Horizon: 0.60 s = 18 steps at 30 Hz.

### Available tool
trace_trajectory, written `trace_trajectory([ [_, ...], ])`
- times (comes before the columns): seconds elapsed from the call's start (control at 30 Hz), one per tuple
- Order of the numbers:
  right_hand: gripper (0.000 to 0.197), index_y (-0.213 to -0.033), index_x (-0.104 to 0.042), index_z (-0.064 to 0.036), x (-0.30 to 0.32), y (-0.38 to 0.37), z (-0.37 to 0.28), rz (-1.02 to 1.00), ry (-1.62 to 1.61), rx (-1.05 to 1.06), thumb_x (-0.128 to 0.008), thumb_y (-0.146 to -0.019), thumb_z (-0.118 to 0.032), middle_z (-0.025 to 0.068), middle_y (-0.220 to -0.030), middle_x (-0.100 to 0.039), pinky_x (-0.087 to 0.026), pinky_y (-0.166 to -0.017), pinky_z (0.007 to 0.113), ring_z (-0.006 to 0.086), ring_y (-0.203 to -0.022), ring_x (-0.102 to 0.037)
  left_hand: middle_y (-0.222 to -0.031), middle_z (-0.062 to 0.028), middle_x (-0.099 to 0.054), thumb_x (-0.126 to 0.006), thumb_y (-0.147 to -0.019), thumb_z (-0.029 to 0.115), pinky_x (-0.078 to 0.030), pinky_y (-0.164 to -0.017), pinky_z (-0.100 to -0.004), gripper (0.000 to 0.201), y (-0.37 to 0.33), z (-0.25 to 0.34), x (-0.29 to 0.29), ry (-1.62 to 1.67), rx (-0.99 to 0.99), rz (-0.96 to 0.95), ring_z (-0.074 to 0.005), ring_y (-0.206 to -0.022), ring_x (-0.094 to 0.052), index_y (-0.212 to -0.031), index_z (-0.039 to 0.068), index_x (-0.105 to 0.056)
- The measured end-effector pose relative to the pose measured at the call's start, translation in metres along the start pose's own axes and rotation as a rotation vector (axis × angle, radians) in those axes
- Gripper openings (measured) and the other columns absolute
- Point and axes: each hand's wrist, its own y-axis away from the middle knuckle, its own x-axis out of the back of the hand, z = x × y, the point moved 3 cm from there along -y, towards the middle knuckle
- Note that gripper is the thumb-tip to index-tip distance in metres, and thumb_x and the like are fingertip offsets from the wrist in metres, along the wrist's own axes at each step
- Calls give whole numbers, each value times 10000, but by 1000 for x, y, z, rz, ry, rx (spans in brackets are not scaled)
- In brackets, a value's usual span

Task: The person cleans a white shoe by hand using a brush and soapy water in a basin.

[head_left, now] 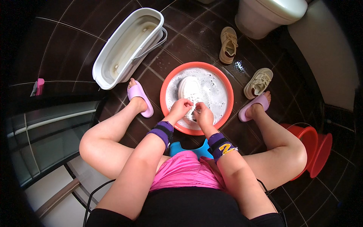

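A white lace-up sneaker [188,87] sits in a round orange-red basin [230,90] of sudsy water [214,85], its toe pointing away from me. Over the shoe's laced part, my left hand [182,109] pinches a white shoelace [194,105] between its fingertips. Close beside it on the right, my right hand [204,114] is also closed at the lace, with its fingertips partly hidden. Both hands are above the suds, near the basin's near side. The heel end of the sneaker is partly covered by my hands.
Left of the basin stands a long white bucket [99,72] with a handle and some cloudy water. Two beige sneakers [228,45] [258,83] lie on the dark tiles to the right, near a white toilet [261,19]. Red basins [321,155] lean beside my right knee; a blue stool [181,148] is beneath me.
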Motion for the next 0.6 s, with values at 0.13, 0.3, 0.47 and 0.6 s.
trace_trajectory([
  [0.13, 351, -1091, -599, -77, -4, -1, 4, 70, -105, 80, -699, -754, -90, 130, -976, -686, -529, -739, 369, 293, -818, -682, -687, -25, -630, -669, -772, 70, -474, -597, -250, 102, -5, 5, 2, -41, 67, -21, -99, -626, -583, -864, 31, -688],
  [0.3, 355, -1120, -591, -65, -9, -7, 6, 25, -233, 118, -687, -778, -53, 129, -966, -684, -537, -672, 319, 217, -728, -681, -659, -15, -598, -686, -775, 90, -469, -574, -257, 101, -6, 5, 13, 104, 83, -92, -107, -601, -563, -826, 8, -655],
  [0.47, 279, -1082, -608, -39, -16, -10, 11, -14, -284, 124, -670, -811, -53, 112, -890, -686, -518, -603, 303, 171, -646, -659, -702, -48, -607, -695, -761, 96, -482, -570, -278, 124, -7, 17, 17, -116, -141, -13, -142, -597, -582, -824, 5, -639],
  [0.6, 161, -1007, -632, -22, -22, -13, 4, -127, -392, -33, -640, -868, -102, 83, -740, -672, -473, -519, 289, 139, -549, -613, -712, -84, -631, -683, -737, 67, -505, -612, -282, 126, 4, 21, 23, -304, -252, 188, -150, -649, -633, -827, 17, -611],
])
